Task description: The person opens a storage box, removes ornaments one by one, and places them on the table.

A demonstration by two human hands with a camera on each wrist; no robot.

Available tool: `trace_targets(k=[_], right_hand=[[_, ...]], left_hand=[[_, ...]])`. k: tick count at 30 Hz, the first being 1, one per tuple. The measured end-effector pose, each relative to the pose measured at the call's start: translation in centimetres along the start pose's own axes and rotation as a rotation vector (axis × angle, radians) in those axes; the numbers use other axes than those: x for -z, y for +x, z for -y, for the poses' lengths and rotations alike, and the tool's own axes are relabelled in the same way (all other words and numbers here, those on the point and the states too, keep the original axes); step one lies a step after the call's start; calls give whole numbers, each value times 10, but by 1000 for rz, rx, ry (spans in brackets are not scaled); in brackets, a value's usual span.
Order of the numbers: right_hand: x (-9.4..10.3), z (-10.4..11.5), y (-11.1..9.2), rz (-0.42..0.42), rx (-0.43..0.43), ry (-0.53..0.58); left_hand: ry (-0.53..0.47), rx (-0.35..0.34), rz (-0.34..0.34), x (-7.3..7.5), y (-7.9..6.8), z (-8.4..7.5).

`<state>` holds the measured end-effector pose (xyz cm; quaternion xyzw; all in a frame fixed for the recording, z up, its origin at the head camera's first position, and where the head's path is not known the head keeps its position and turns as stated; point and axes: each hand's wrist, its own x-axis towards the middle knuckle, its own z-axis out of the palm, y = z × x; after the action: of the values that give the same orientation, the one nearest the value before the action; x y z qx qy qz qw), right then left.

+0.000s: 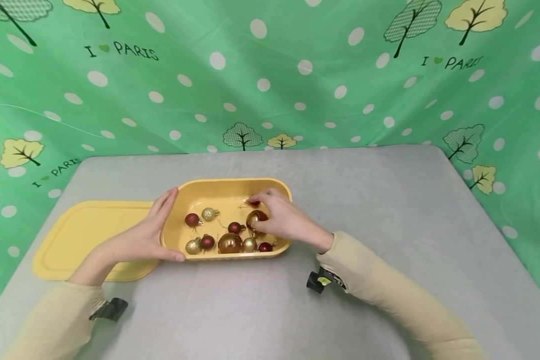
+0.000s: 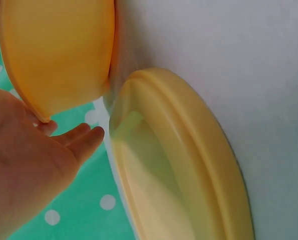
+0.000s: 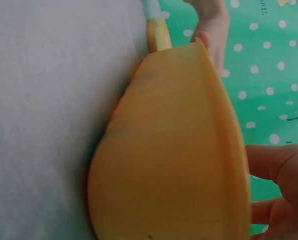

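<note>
Several small Christmas baubles lie in a yellow plastic box (image 1: 234, 186), among them a glittery gold bauble (image 1: 209, 214), a dark red bauble (image 1: 191, 220) and a large shiny gold bauble (image 1: 230, 243). My left hand (image 1: 146, 235) grips the box's left end, thumb at the front corner and fingers along the rear rim. Inside the right end, my right hand (image 1: 281, 215) holds another large gold bauble (image 1: 254, 218) between thumb and fingers. Its fingertips partly cover a dark red bauble (image 1: 253, 202). The right wrist view shows the box's outer wall (image 3: 164, 145), which hides the baubles.
A yellow lid (image 1: 87, 235) lies flat on the grey table (image 1: 369, 200) to the left, partly behind my left forearm. Behind the table hangs a green curtain (image 1: 288, 115) with white dots and trees.
</note>
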<state>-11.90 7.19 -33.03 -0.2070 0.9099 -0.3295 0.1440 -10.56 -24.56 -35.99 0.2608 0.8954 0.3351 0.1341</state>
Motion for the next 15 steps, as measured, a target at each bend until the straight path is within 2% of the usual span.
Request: trace_targets(k=[3, 8, 13, 15], right_hand=[[-4, 0, 4, 36, -3, -34], [-8, -1, 11, 42, 34, -38], [-6, -2, 12, 31, 58, 11], [-3, -4, 11, 17, 101, 60]], left_hand=[[3, 0, 2, 1, 1, -1], [-21, -1, 6, 0, 1, 0], [-54, -15, 5, -1, 0, 2], [-66, -26, 6, -2, 0, 4]])
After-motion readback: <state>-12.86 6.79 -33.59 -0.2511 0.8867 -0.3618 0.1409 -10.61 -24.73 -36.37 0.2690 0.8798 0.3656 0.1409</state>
